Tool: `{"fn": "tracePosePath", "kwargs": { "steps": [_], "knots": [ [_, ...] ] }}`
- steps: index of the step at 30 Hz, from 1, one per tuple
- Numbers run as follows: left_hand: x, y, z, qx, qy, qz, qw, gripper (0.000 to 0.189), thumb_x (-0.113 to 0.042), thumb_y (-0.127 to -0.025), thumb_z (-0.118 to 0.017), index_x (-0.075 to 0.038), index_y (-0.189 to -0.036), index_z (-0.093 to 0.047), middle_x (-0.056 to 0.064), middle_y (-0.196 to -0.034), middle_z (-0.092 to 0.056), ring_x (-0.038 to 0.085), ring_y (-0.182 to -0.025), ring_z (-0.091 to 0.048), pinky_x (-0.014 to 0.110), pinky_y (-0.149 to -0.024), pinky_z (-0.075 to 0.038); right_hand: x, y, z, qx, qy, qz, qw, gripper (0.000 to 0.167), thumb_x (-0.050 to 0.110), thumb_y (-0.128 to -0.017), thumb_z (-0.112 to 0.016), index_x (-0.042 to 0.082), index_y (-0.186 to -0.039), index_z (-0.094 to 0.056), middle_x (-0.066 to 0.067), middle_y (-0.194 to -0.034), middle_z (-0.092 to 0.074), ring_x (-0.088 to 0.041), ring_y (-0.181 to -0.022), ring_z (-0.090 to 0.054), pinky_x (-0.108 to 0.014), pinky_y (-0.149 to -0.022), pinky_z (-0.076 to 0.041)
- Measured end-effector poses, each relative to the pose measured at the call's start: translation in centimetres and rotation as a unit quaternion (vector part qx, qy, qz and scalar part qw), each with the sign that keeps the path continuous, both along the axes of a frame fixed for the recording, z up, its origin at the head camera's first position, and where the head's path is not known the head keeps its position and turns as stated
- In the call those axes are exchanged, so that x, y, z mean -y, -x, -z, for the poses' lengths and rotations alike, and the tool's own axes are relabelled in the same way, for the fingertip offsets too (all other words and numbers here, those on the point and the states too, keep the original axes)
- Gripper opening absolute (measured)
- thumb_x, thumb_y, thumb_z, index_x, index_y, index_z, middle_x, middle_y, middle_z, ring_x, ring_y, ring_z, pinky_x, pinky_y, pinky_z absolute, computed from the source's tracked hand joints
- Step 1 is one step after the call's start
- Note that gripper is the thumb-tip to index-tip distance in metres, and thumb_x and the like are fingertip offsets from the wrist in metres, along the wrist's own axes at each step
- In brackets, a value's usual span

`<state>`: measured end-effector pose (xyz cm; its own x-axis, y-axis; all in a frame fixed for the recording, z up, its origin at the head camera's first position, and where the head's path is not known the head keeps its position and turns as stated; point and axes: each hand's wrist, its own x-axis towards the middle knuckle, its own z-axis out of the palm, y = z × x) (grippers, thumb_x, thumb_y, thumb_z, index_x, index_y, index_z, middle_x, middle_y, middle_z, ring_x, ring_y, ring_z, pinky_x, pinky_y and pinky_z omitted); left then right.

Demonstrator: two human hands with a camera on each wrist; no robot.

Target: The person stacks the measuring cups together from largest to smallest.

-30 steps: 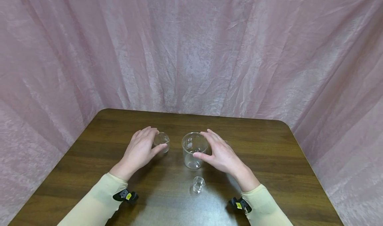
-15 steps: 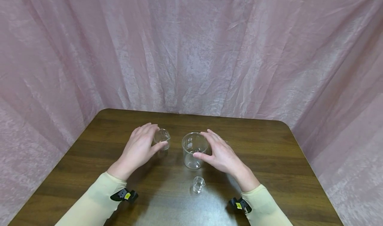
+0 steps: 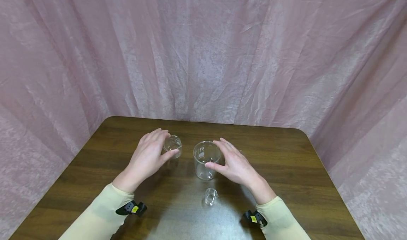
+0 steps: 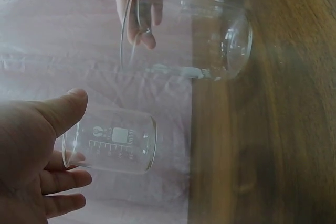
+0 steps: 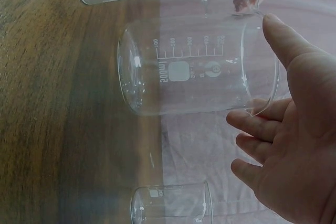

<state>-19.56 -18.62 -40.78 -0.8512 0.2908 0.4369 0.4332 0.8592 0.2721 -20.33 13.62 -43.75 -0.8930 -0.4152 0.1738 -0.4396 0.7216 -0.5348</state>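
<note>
My left hand (image 3: 147, 155) pinches a 100 ml glass beaker (image 4: 118, 140) by its rim, thumb on one side and fingers on the other. In the left wrist view its base hangs above the table. To the right, a large 500 ml glass beaker (image 3: 206, 166) stands upright. My right hand (image 3: 233, 162) grips that beaker's rim, thumb at the near side and fingers at the far side. Nearer to me, between the wrists, stands a tiny glass beaker (image 3: 210, 197) with a spout.
A further glass beaker (image 5: 173, 203) stands beyond my right hand, mostly hidden in the head view. The brown wooden table (image 3: 286, 183) has rounded far corners. Pink curtains (image 3: 203, 56) hang behind it and along both sides.
My left hand has raised the 100 ml beaker off the table and moved it slightly away from me. The right hand and the 500 ml beaker have stayed in place.
</note>
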Motion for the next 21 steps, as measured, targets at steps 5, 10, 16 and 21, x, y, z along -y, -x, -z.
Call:
{"fn": "tracePosePath", "kwargs": {
  "steps": [5,10,16,21],
  "knots": [
    [-0.2,-0.2,-0.3,0.0,-0.006,0.002,1.0,0.06,-0.038,-0.096,-0.089,0.003,-0.134,-0.068,0.023,-0.148,-0.064,0.046,-0.149,-0.051,0.066,-0.122,-0.036,0.0,-0.1,-0.1,0.0,0.001,-0.001,1.0,0.09,0.065,-0.097,-0.078,0.015,-0.166,-0.048,-0.011,-0.174,-0.041,-0.028,-0.165,-0.031,-0.065,-0.126,-0.032],
    [-0.3,-0.3,-0.6,-0.007,-0.007,0.005,0.9999,0.06,-0.038,-0.096,-0.089,0.003,-0.135,-0.067,0.023,-0.15,-0.063,0.046,-0.149,-0.05,0.066,-0.122,-0.036,0.0,-0.2,-0.2,0.002,0.004,-0.002,1.0,0.089,0.064,-0.098,-0.078,0.015,-0.166,-0.048,-0.011,-0.174,-0.041,-0.028,-0.165,-0.031,-0.066,-0.125,-0.033],
    [-0.5,-0.5,-1.0,-0.004,-0.016,0.01,0.9998,0.061,-0.037,-0.096,-0.089,0.003,-0.136,-0.066,0.022,-0.151,-0.063,0.046,-0.15,-0.05,0.067,-0.122,-0.036,0.0,-0.2,-0.3,0.005,0.003,0.0,1.0,0.09,0.064,-0.097,-0.078,0.015,-0.166,-0.048,-0.011,-0.174,-0.041,-0.028,-0.165,-0.031,-0.067,-0.125,-0.033],
    [-0.7,-0.6,-1.4,-0.007,-0.023,0.017,0.9996,0.061,-0.037,-0.096,-0.09,0.002,-0.137,-0.067,0.022,-0.152,-0.063,0.046,-0.15,-0.049,0.067,-0.122,-0.036,0.0,-0.1,-0.3,0.005,0.002,0.002,1.0,0.09,0.065,-0.097,-0.078,0.016,-0.166,-0.048,-0.011,-0.175,-0.04,-0.028,-0.164,-0.031,-0.069,-0.124,-0.032]
  ]
}}
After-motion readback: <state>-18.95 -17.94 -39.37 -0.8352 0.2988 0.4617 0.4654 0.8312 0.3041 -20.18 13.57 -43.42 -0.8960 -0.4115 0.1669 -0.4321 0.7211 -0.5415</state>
